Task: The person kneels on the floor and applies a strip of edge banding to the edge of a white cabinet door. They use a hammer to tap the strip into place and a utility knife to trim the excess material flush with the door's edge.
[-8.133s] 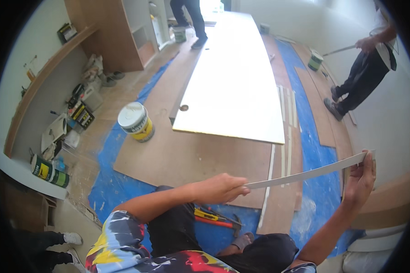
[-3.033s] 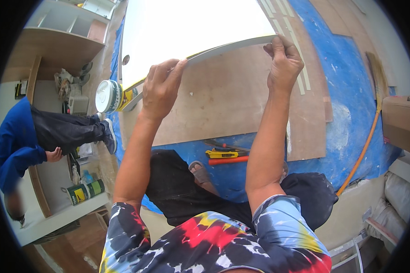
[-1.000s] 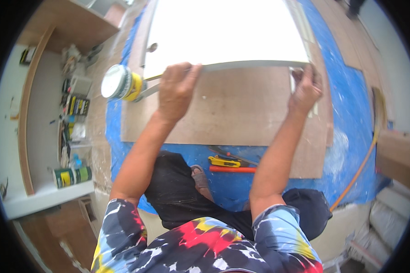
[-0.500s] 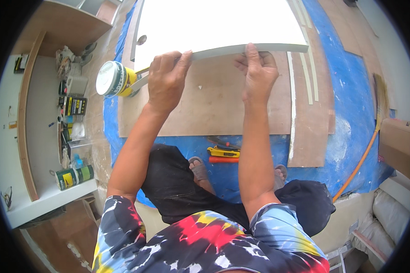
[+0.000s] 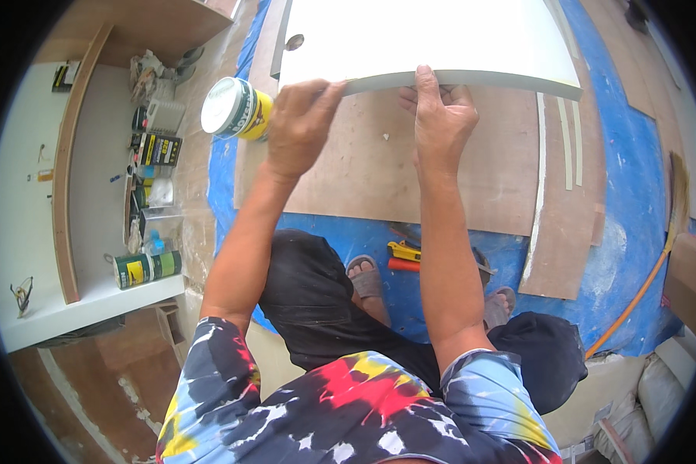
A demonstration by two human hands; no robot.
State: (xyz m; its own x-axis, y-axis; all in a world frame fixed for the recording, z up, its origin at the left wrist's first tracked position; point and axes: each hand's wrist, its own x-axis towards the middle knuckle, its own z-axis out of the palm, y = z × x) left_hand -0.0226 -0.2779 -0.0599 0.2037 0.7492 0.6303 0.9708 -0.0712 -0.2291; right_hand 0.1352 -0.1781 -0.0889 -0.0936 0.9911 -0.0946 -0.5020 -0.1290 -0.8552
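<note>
A white panel (image 5: 441, 39) lies in front of me, with a thin grey edge strip (image 5: 510, 81) along its near edge. My left hand (image 5: 301, 127) is closed at the left part of that edge, thumb and forefinger pinching the strip; its left end is hidden behind the hand. Farther right, my right hand (image 5: 445, 124) has its thumb pressed on the strip from the front. Its other fingers curl below the edge. A round hole (image 5: 295, 42) shows near the panel's left side.
A lidded paint bucket (image 5: 223, 108) stands left of the panel. Plywood (image 5: 410, 170) covers part of a blue sheet (image 5: 611, 255). By my feet lies a yellow utility knife (image 5: 404, 251). Pale loose strips (image 5: 572, 147) and an orange-handled broom (image 5: 630, 298) are to the right; cans (image 5: 147, 269) sit left.
My view has shifted, moving the scene rightward. Relative to the panel, both hands have moved left along its near edge. The strip's loose tail, earlier showing left of my left hand, is now hidden.
</note>
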